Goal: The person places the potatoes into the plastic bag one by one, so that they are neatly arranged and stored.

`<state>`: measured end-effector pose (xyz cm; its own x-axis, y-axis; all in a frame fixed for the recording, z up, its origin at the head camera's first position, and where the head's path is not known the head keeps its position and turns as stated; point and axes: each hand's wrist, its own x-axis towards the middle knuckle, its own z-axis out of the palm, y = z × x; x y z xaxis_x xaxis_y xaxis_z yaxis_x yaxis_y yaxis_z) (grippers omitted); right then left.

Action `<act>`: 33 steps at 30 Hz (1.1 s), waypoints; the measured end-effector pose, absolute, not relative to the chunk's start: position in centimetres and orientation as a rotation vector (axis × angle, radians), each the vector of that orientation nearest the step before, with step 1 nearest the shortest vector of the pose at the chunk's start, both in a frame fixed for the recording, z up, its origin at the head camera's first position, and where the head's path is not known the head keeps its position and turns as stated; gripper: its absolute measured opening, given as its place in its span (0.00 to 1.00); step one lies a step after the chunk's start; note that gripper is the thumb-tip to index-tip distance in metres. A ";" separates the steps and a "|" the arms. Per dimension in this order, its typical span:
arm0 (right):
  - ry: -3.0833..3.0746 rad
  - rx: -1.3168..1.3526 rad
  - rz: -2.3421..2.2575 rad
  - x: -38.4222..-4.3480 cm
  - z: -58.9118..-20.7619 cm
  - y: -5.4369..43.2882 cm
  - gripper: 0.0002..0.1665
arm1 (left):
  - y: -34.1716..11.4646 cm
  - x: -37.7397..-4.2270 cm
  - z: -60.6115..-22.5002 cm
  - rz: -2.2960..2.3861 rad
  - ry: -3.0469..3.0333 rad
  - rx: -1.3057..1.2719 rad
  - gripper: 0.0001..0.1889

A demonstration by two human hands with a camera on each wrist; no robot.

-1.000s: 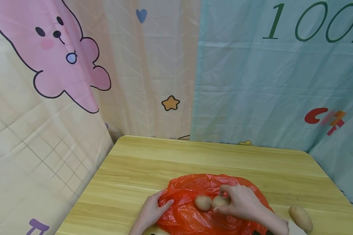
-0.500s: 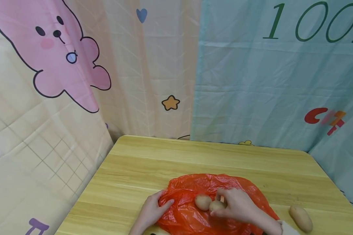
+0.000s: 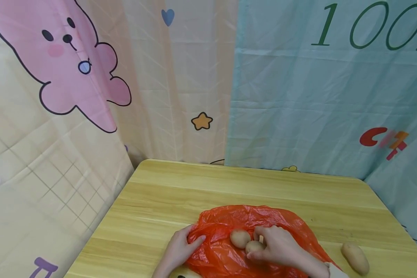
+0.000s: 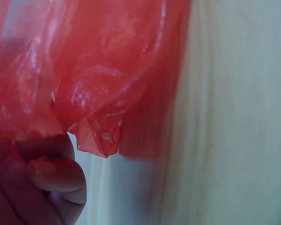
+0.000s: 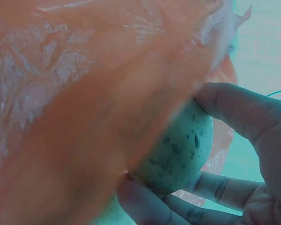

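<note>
Left hand (image 3: 178,247): thumb over, fingers beneath, grip pinched on the left edge of the red plastic bag (image 3: 222,256). Film is thin and crumpled; risk: it slips or tears if pulled hard, and the mouth sags.

Middle: first potato (image 3: 239,239) lies on the red film, unheld. Its rounded shape could let it roll if nudged or if the bag shifts.

Just beside it, second potato (image 3: 254,246), clamped between thumb and fingers of the right hand (image 3: 279,247). Right wrist view: a fold of film hangs across part of it; likely fault, film snagging in the grip and dragging the bag along. Contact beneath: cannot tell.

Far right: third potato (image 3: 355,258), loose on the worktop (image 3: 153,200), near the right sleeve (image 3: 335,271); a careless forearm sweep might send it rolling.
</note>
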<state>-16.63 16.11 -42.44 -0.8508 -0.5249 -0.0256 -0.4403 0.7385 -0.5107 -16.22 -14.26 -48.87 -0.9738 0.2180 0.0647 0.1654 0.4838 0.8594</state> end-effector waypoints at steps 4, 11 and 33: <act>2.771 -0.761 -0.752 -16.6 -42.6 16.0 0.19 | -14.3 -16.2 -48.9 1.530 2.662 0.347 0.24; 2.769 -0.722 -0.749 -16.4 -42.9 15.9 0.20 | -14.3 -16.2 -48.9 1.525 2.656 0.351 0.24; 2.793 -0.667 -0.729 -16.2 -44.1 15.7 0.23 | -14.3 -16.2 -48.9 1.552 2.618 0.329 0.25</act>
